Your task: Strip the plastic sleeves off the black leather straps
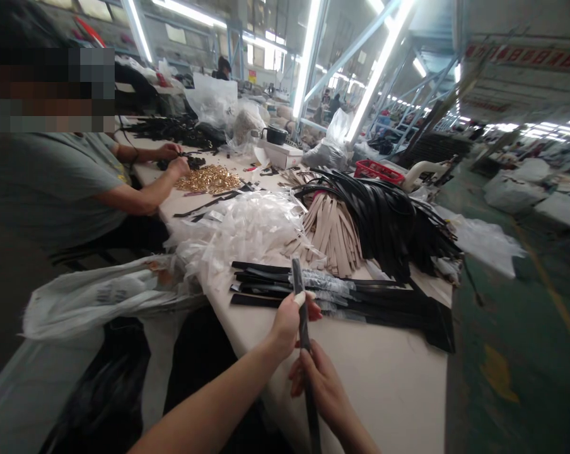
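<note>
Both of my hands grip a narrow black strap (304, 334), which runs nearly upright through them. My left hand (289, 321) holds its upper part, and my right hand (317, 381) holds it lower down, near the bottom of the view. Just beyond them, a stack of black straps (342, 296), partly sleeved in clear plastic, lies flat on the white table (384, 391). My hands are not touching the stack. The lower end of the held strap runs out of view.
A co-worker (67, 183) sits at the left, hands among small black parts beside a heap of gold metal fittings (209, 180). Piled along the table are white plastic sheets (238, 233), beige strips (330, 233) and long black strips (384, 217). A red basket (378, 171) stands behind them.
</note>
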Demonstrator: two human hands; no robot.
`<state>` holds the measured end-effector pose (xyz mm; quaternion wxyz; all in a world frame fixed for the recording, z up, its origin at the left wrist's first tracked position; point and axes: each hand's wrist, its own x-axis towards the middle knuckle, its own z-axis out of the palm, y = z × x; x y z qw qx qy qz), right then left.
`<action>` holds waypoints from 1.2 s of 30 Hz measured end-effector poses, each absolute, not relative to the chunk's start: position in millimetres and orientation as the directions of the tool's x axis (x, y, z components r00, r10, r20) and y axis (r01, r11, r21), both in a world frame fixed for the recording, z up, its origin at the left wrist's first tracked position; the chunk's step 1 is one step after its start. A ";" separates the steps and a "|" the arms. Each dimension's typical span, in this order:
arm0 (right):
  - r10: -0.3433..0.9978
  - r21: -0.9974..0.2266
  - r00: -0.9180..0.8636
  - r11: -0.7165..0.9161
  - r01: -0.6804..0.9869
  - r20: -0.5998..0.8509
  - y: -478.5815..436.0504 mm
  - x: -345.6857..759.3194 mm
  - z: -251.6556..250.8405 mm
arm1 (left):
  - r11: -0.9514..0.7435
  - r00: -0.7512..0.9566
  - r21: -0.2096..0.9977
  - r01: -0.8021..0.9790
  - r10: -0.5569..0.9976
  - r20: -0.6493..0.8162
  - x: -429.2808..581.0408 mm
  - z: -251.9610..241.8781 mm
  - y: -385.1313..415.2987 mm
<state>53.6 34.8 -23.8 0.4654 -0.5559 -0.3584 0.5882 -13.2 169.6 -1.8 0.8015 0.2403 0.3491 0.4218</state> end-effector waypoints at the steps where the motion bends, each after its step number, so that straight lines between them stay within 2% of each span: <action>1: 0.952 -0.951 0.076 -0.288 -0.115 -0.297 44.7 51.2 -18.4 | 0.530 0.414 0.681 -0.505 0.841 -0.348 -14.1 0.4 169.6; 8: 0.959 -0.963 0.091 -0.263 -0.054 -0.267 64.2 43.6 -16.1 | 0.392 0.336 0.787 -0.477 0.908 -0.249 -25.2 4.7 173.6; 13: 0.974 -0.984 0.185 -0.151 0.097 -0.132 71.1 47.8 -18.3 | 0.469 0.308 0.769 -0.434 0.880 -0.363 -25.5 -29.6 114.0; 17: 0.962 -0.970 0.157 -0.236 0.053 -0.225 64.1 49.9 -26.3 | 0.560 0.435 0.718 -0.412 0.814 -0.385 -36.9 -25.8 126.9; 20: 0.955 -0.960 0.102 -0.280 -0.008 -0.280 58.2 46.2 -29.2 | 0.540 0.456 0.675 -0.503 0.829 -0.323 -37.2 -6.1 160.9; 22: 0.952 -0.957 0.100 -0.288 -0.018 -0.289 56.9 44.8 -27.9 | 0.477 0.435 0.709 -0.520 0.862 -0.261 -32.3 2.7 171.4; 24: 0.954 -0.957 0.100 -0.287 0.039 -0.282 57.9 49.7 -23.8 | 0.430 0.438 0.776 -0.462 0.871 -0.222 -27.6 3.6 167.8; 28: 0.977 -0.945 0.068 -0.212 0.247 -0.202 71.8 84.8 -1.6 | 0.341 0.398 0.900 -0.272 0.891 -0.218 -31.4 -7.2 147.3; 31: 0.986 -0.938 0.159 -0.107 0.329 -0.056 100.0 112.0 26.7 | 0.281 0.419 0.937 -0.209 0.891 -0.174 -37.9 -7.5 141.6; 36: 0.996 -0.883 -0.016 0.082 0.461 0.084 159.0 119.4 74.8 | 0.257 0.579 0.953 -0.162 0.806 -0.119 -36.3 8.5 142.5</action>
